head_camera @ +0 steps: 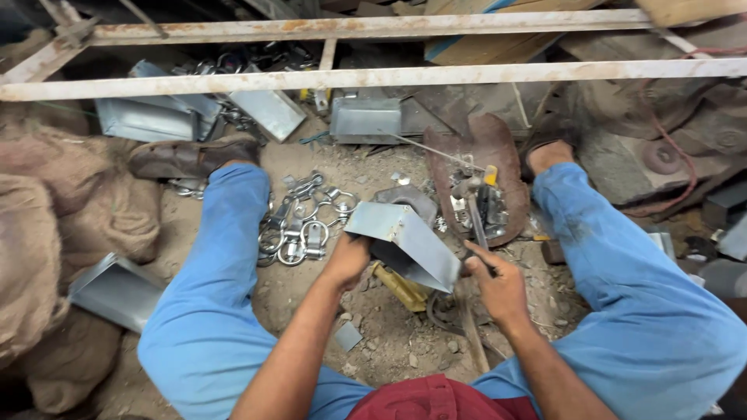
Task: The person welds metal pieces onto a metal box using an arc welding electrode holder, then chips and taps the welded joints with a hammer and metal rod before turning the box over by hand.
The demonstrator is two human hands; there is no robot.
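I'd keep my left hand point(348, 260) clamped on the channel point(405, 241) while my right hand point(498, 284), at three o'clock and closed round the hammer point(475, 218), strikes squarely.

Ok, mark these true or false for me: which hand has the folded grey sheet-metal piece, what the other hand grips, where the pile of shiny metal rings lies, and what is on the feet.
1. The left hand holds the folded grey sheet-metal piece. True.
2. The right hand is empty. False: it grips the handle of a metal hammer.
3. The pile of shiny metal rings lies on the dirt ground by the left leg. True.
4. Both feet are bare. False: the left foot wears a brown shoe.
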